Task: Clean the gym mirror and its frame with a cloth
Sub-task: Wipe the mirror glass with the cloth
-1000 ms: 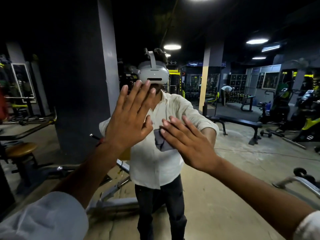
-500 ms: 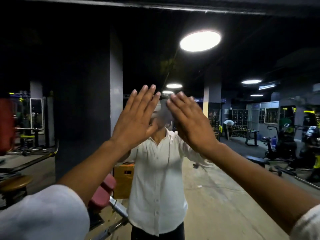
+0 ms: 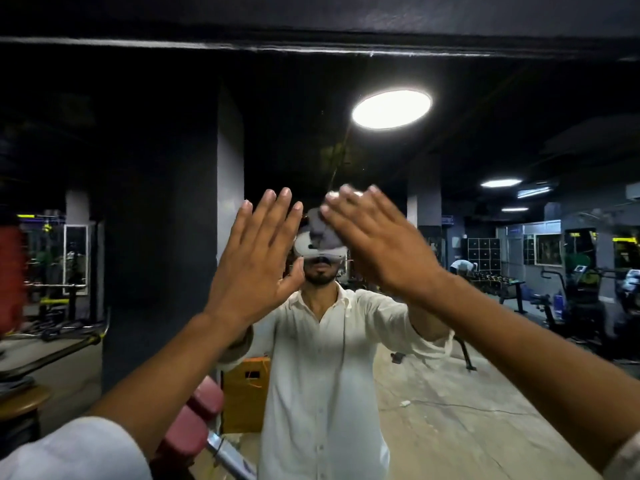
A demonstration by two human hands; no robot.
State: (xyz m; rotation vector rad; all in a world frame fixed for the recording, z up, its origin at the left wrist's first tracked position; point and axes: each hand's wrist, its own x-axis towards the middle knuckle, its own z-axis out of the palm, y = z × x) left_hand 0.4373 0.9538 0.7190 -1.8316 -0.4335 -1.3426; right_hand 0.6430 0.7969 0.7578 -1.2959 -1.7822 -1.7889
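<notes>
The left grip (image 3: 252, 268) lies flat on the glass with its fingers straight and holds nothing. Its bare palm could leave fresh smears on the mirror (image 3: 156, 168). The right grip (image 3: 377, 244), fingers straight too, presses the grey cloth (image 3: 320, 232) to the glass at head height. Pinned only by flat fingers, the cloth could slip and drop. The frame (image 3: 311, 46) overhead looks a stretch to reach. There are two grips, one cloth, one mirror and one frame.

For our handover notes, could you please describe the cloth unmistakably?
On the big mirror, look to the centre. The cloth is the grey crumpled wad pressed under the right hand; the left hand beside it holds nothing.
</notes>
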